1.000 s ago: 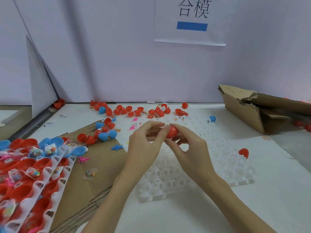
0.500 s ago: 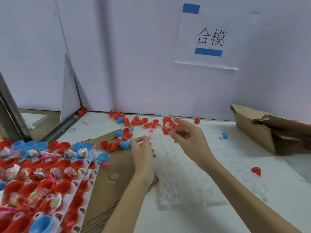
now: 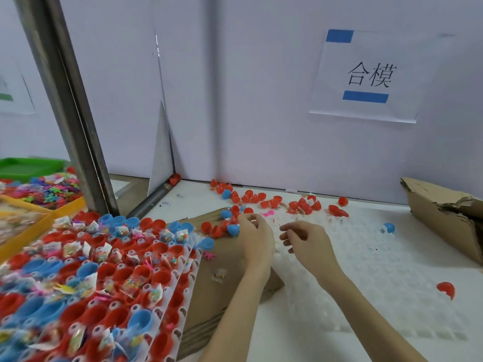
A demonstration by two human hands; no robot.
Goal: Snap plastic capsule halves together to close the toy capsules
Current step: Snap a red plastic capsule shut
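My left hand point(image 3: 254, 236) reaches over the cardboard sheet point(image 3: 224, 283) to a small cluster of red and blue capsule halves point(image 3: 230, 226). Its fingers curl down onto them, and I cannot see whether they grip one. My right hand point(image 3: 305, 241) hovers beside it over the white empty grid tray point(image 3: 379, 270), fingers loosely curled and holding nothing. Many red capsules and halves point(image 3: 261, 198) lie scattered along the back wall. At the left, a white tray point(image 3: 104, 270) holds several red and blue halves with small bagged toys.
A torn cardboard box point(image 3: 439, 212) lies at the right. A single red capsule point(image 3: 446, 288) and a blue one point(image 3: 389, 227) rest on the white tray. A metal post point(image 3: 78, 152) stands at the left, with yellow bins of toys point(image 3: 52, 194) behind it.
Both hands held a red capsule together a second ago. The right hand carried it toward the back pile and is now empty. The left hand moved to the halves on the cardboard; the view swung left.
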